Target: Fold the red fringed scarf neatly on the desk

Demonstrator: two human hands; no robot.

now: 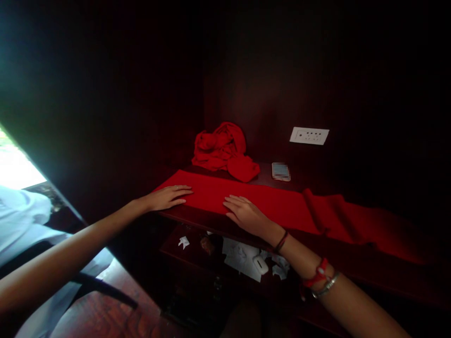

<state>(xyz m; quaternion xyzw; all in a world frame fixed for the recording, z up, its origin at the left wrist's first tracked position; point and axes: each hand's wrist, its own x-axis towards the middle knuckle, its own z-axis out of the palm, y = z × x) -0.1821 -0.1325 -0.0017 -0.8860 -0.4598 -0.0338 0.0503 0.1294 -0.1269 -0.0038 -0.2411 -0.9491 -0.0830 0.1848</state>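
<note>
A dim, dark corner held a desk [265, 173], and a long red cloth strip [278, 206] lay along its front. On the strip's left part rested the left hand [169, 197], fingers stretched out; the right hand [246, 216] rested open at the strip's near edge, neither gripping anything. Behind the strip sat a crumpled red bundle [223, 150] and a blurred flat object [281, 172], above it a socket plate [309, 135], below it papers [237, 258]

Two hands [169, 197], one wall socket [309, 135], three bracelets [321, 273]
</note>
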